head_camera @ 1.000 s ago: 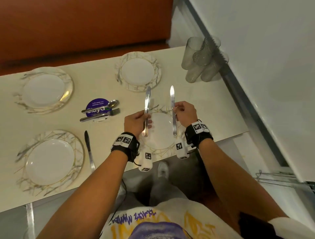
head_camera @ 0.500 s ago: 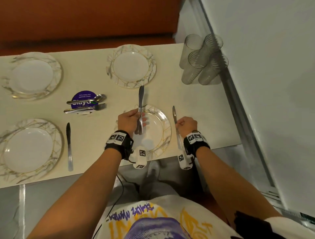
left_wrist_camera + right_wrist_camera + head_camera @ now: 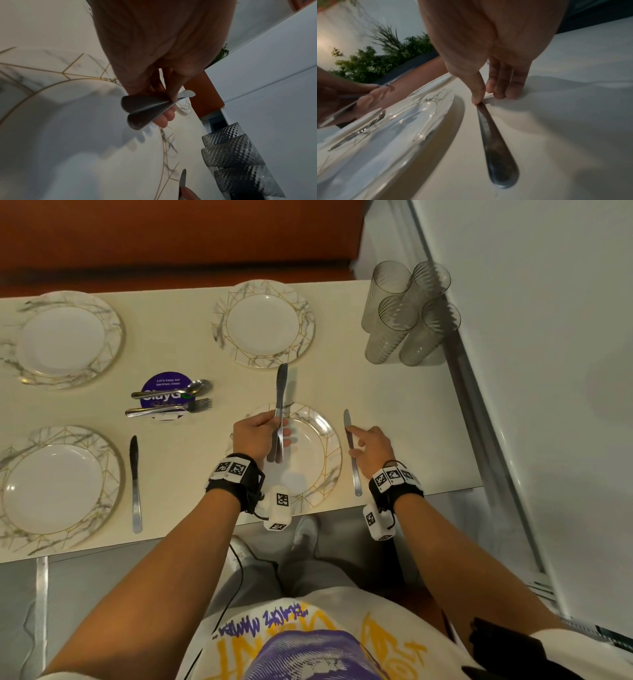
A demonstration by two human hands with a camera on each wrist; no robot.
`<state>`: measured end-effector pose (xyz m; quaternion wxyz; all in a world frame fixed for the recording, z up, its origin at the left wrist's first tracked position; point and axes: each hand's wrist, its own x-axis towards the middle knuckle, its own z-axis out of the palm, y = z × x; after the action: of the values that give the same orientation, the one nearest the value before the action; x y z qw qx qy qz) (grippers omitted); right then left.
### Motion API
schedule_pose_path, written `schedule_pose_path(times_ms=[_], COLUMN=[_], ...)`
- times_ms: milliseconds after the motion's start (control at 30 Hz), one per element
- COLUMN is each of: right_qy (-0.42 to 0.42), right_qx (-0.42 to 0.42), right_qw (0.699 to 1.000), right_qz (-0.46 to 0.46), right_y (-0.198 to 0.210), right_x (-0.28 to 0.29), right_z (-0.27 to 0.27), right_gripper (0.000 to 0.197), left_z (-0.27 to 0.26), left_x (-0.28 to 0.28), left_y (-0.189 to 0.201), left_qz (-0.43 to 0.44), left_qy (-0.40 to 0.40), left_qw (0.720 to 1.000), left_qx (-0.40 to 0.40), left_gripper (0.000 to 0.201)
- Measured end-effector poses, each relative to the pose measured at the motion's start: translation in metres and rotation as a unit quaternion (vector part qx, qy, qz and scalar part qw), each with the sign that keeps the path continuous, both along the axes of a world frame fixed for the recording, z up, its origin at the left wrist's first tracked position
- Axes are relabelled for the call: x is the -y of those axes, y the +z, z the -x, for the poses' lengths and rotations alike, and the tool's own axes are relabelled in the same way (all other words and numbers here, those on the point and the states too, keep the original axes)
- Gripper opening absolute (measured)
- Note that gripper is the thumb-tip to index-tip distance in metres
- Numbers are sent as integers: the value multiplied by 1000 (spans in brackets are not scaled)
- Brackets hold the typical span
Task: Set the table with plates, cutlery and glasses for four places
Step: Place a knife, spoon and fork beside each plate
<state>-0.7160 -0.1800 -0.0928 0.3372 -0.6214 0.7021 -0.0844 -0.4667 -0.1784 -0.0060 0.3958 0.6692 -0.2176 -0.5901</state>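
**Knives going down beside the near plate**

Lying flat on the cream table (image 3: 191, 474), just beside the near plate (image 3: 325, 453) at its 3 o'clock: a shiny silver knife (image 3: 352, 460), thin blade pointing to 12 o'clock, round handle end toward the table edge. Touching it with the right hand (image 3: 371, 451), thumb tip resting on the metal, other fingers loosely bent and gripping nothing. Pinching two more silver knives (image 3: 279, 412) together in the left hand (image 3: 255, 436), over the plate, blades pointing to 12 o'clock.

Sitting empty: all four white plates with gold lines. Lying beside the near-left plate (image 3: 58, 487) at its 3 o'clock: another knife (image 3: 135, 484). Resting on a purple round sticker (image 3: 168, 392): a spoon (image 3: 171, 392) and a fork (image 3: 168, 409). Standing empty at 1 o'clock: four clear bumpy glasses (image 3: 407, 313).
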Motion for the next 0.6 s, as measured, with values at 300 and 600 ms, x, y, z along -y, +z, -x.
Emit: schedule_pose_path(times_ms=[300, 600], right_qy=[10, -62], right_qx=[0, 27], right_qw=[1000, 996], right_qz=[3, 57], right_y=[-1, 8], right_x=[-3, 8], right_z=[-7, -11], right_gripper=[57, 44], left_z=[-2, -7], left_x=[-4, -4], left_y=[-1, -3], left_qz=[1, 15], left_qy=[4, -13], left_qw=[1000, 1000], left_qx=[-8, 7], left_gripper=[20, 19])
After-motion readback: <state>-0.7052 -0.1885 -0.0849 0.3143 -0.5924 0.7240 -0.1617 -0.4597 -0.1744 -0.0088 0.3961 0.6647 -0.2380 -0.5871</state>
